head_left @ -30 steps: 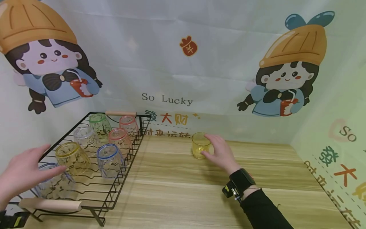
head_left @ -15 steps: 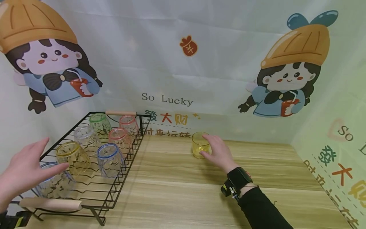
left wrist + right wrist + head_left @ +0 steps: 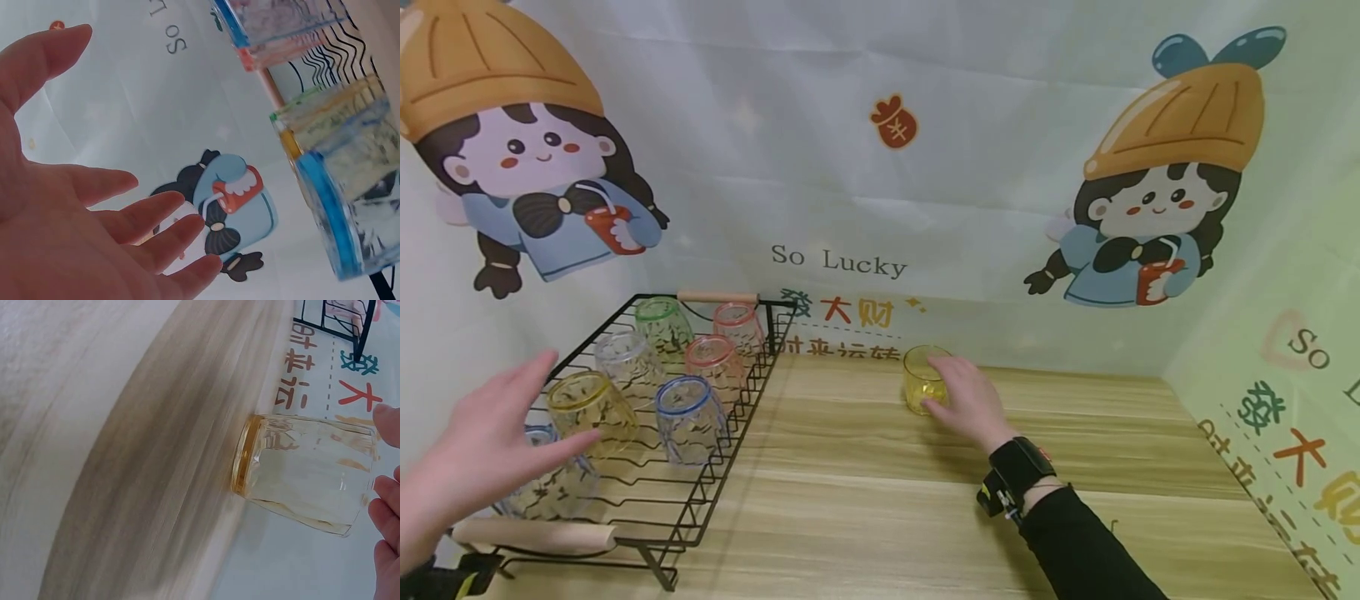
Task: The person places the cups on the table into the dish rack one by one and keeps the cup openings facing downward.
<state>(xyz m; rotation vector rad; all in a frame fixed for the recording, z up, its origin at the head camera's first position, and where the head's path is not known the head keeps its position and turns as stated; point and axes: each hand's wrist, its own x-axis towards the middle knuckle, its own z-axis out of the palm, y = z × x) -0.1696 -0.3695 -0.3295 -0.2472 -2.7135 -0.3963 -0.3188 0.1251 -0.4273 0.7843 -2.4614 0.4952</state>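
Observation:
A yellow glass (image 3: 922, 383) stands upright on the wooden table, its thick amber base down in the right wrist view. My right hand (image 3: 970, 400) is at its right side, thumb in front and fingers spread near the rim (image 3: 374, 481). Whether the fingertips touch it, I cannot tell. My left hand (image 3: 493, 454) hovers with thumb and fingers apart at the left of a black wire rack (image 3: 651, 525), holding nothing. Partly behind it are a blue-ringed glass (image 3: 561, 492) and a yellow-ringed glass (image 3: 593, 417), both bottom up on the rack.
Farther along the rack stand another blue-ringed glass (image 3: 691, 421), a colourless glass (image 3: 628, 367), a green glass (image 3: 664, 329) and two pink glasses (image 3: 715, 367). Wooden handles (image 3: 535, 533) cap the rack's ends. A printed cloth (image 3: 970, 208) hangs behind the table.
My left hand has shifted right and slightly up over the near glasses. My right hand has edged left around the yellow glass, which stays in its place.

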